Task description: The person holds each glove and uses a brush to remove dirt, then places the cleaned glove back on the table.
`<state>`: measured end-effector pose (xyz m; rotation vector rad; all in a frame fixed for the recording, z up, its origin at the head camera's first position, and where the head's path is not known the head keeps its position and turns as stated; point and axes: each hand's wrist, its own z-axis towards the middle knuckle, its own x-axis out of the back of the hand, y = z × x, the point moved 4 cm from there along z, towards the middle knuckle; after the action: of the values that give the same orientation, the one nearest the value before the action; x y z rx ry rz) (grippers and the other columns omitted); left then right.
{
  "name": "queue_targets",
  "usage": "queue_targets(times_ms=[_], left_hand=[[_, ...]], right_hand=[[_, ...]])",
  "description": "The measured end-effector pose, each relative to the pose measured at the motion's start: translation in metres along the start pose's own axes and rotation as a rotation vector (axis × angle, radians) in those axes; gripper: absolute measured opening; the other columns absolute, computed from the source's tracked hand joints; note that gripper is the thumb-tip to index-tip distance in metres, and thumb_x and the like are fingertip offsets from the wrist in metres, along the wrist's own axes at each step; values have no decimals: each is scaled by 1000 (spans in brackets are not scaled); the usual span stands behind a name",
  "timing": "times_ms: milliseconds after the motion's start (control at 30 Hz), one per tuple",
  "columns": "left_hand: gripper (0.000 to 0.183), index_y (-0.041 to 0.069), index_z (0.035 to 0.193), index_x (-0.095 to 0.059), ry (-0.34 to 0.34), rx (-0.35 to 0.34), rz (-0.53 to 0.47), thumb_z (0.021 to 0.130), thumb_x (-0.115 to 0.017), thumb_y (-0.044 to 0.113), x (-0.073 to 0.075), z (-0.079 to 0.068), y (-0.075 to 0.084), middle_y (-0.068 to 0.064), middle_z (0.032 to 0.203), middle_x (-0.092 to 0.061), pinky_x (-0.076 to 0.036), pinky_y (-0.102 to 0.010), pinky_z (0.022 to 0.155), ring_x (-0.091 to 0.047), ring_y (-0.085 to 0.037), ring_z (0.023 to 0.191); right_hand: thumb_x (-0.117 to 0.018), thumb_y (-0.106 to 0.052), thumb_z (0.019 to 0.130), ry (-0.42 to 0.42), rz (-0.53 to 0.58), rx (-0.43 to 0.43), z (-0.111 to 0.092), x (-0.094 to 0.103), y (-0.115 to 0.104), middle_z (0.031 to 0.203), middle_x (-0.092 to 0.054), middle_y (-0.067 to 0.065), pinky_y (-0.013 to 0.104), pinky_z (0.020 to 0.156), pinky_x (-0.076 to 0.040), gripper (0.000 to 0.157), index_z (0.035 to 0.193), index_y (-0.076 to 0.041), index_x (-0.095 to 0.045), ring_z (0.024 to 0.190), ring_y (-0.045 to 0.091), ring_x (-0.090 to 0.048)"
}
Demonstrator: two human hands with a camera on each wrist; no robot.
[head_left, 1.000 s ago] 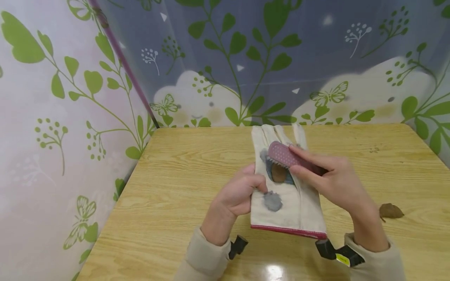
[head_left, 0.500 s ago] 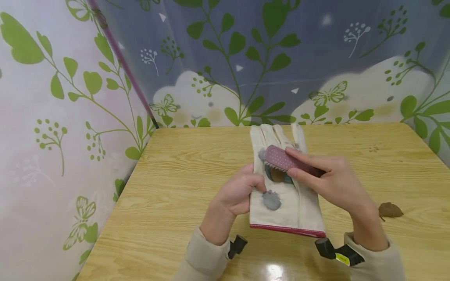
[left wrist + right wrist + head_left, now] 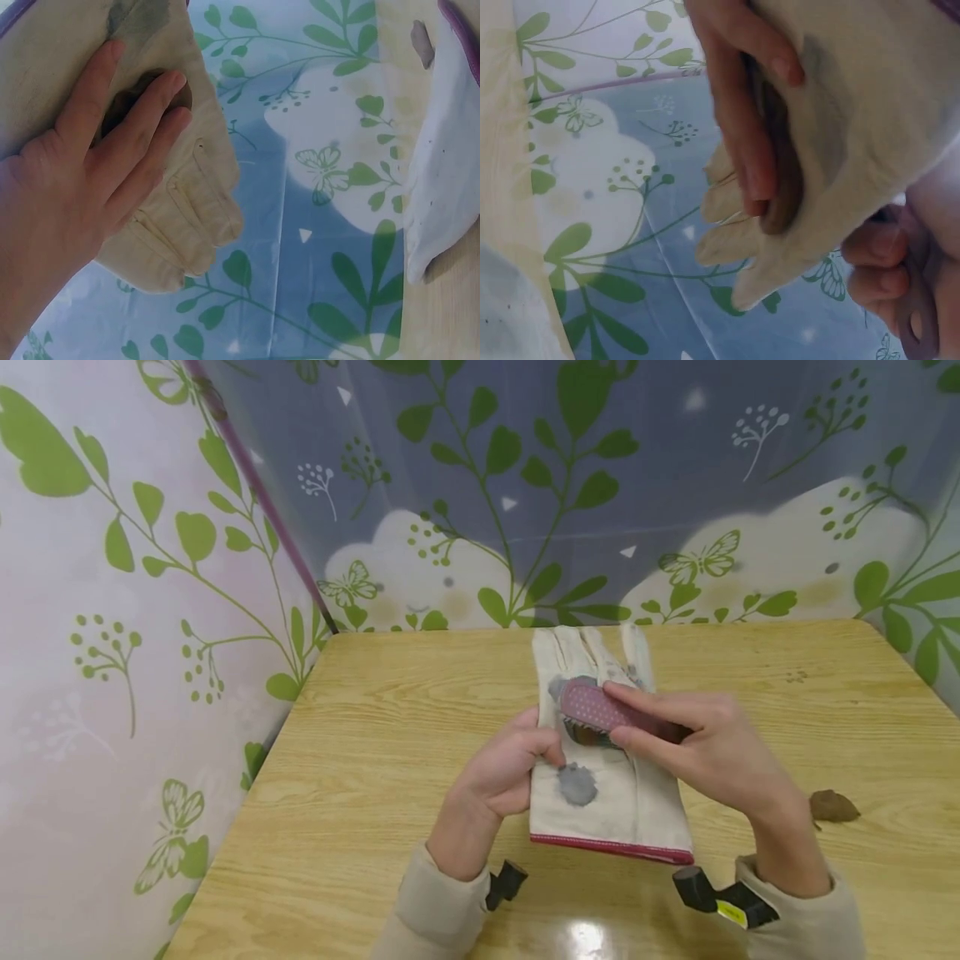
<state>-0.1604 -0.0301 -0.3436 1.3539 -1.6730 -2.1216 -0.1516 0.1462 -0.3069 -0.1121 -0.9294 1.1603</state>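
Note:
My left hand (image 3: 504,767) grips the left edge of an off-white work glove (image 3: 618,806) with a red hem, thumb on the front beside a grey stain (image 3: 577,786). The glove's fingers point away from me. In the left wrist view, the spread fingers press a dark brown rounded thing (image 3: 181,96) at the glove's other face. My right hand (image 3: 720,752) pinches a mauve, dotted brush (image 3: 588,705), bristles down on the glove's palm. The brush covers most of a dark, blue-edged patch there; grey smudges show above it. Its handle (image 3: 919,300), with a hole, passes through the right hand.
A dry brown leaf (image 3: 834,806) lies on the wood-grain table (image 3: 360,793), right of the right wrist. In the left wrist view, a white cloth-like thing (image 3: 450,165) with a purple edge stands at the right. Printed curtains (image 3: 450,460) border the table's back and left.
The brush has slid slightly left and towards me over the glove, covering more of the blue-edged patch and baring grey smudge above it. The left hand keeps its grip.

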Motion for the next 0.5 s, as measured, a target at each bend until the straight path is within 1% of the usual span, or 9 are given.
queue_targets(times_ms=[67,133,200,267,333,400,467,500], left_hand=[[78,4,145,-26,-8,1,-8,69,-30,-12,0,0,0,-21,134,-44,-46,-39,94,-50,-26,117],[77,4,144,-27,-11,1,-11,69,-30,-12,-1,-1,-1,-17,128,-47,-47,-37,91,-51,-24,114],[76,5,144,-28,-10,5,-19,70,-30,-12,0,0,-1,-15,125,-49,-47,-38,91,-52,-23,112],[75,5,143,-29,3,4,-17,70,-30,-13,1,0,-2,-14,123,-50,-47,-39,91,-52,-23,111],[76,5,143,-29,10,1,-15,69,-31,-12,3,0,-1,-15,125,-50,-47,-40,92,-52,-24,112],[77,6,144,-27,5,-4,-10,70,-31,-12,4,0,0,-20,131,-46,-46,-42,94,-51,-26,115],[79,8,146,-26,-3,-9,-11,70,-30,-12,4,1,1,-24,137,-42,-45,-43,96,-49,-29,119],[79,7,146,-25,-2,-10,-4,70,-30,-12,4,1,1,-25,140,-39,-44,-43,97,-48,-29,120]], right_hand=[[-78,1,71,44,-13,-28,1,0,2,108,-69,8,11,58,-42,53,121,-12,-66,75,-1,-57],[-77,4,70,109,-36,-53,1,1,6,109,-68,11,9,62,-44,53,120,-10,-66,82,-5,-60],[-78,6,69,159,-50,-66,0,3,9,110,-68,12,7,66,-45,54,120,-8,-66,88,-6,-61],[-78,7,67,173,-46,-57,0,5,10,108,-68,12,7,65,-45,54,118,-7,-67,85,-6,-60],[-79,7,66,145,-38,-28,-1,6,8,107,-69,11,8,62,-44,55,117,-8,-68,83,-4,-61],[-80,5,64,84,-16,13,0,5,3,105,-70,8,10,60,-44,55,116,-9,-68,79,-1,-61],[-82,2,64,30,-15,51,0,3,-2,102,-71,5,12,57,-42,56,116,-11,-69,72,1,-57],[-81,1,65,7,-7,46,0,2,-4,103,-71,4,13,56,-42,55,117,-12,-68,71,2,-57]])
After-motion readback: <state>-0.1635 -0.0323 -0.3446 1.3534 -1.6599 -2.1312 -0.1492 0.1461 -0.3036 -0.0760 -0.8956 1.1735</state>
